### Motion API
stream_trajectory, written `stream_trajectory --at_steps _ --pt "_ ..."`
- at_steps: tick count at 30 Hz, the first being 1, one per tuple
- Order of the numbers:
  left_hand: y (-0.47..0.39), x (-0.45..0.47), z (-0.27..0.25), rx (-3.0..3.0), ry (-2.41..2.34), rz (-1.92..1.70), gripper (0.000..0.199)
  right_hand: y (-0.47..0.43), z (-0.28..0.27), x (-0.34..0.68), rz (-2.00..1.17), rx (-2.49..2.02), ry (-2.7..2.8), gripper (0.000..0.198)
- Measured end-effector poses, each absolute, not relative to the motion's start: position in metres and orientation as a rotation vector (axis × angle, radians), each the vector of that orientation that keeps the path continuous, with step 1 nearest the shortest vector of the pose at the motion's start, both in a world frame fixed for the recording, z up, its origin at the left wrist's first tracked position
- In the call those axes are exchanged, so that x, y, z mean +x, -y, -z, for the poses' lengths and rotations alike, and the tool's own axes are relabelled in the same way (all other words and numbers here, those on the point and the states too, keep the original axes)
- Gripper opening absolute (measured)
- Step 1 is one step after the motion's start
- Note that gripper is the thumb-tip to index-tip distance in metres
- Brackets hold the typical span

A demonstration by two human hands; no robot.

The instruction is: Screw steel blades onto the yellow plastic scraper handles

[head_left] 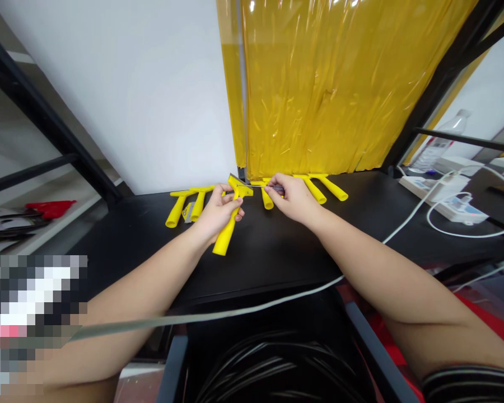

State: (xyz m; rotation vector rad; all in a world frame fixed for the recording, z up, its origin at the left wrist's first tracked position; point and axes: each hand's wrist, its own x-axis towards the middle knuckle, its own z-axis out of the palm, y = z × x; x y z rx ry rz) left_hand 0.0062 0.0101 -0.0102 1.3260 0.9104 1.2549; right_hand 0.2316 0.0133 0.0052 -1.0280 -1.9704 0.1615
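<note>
My left hand (220, 211) is wrapped round a yellow scraper (224, 240), its tubular handle slanting down toward me and its wide head, with a dark strip along the edge, at the top. In my right hand (294, 196) is a screwdriver (256, 186), pinched by the grip. Its thin metal shaft points left and its tip meets the scraper's head; the exact contact point is too small to make out. On the left, a small yellow-and-metal piece (188, 212) lies between two more yellow scrapers (175, 215). Several similar ones, including a yellow scraper (335, 189), lie beyond and right of my right hand.
The black tabletop (277, 252) meets a white panel (172, 112) and a yellow film-covered panel (319, 89). At right are a power strip (466, 212) and a plastic bottle (439, 143). A pale cable (252, 308) crosses in front of me, below my hands.
</note>
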Motion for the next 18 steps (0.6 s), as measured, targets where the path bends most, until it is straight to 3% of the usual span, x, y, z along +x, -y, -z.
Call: stream_trajectory --at_steps 7,13,15,18 --pt "-0.011 0.006 0.014 1.445 -0.961 -1.265 0.043 -0.015 -0.007 0.236 -0.085 -0.986 1.971 0.018" --pt "-0.015 0.003 0.020 1.689 -1.032 -1.328 0.040 -0.023 -0.004 0.237 -0.364 -1.169 1.951 0.051" --pt "-0.016 0.002 0.020 1.703 -1.038 -1.346 0.040 -0.027 0.000 0.237 -0.447 -1.150 1.937 0.046" --pt "-0.016 0.003 0.018 1.677 -1.060 -1.372 0.040 -0.028 0.006 0.237 -0.483 -1.039 1.948 0.024"
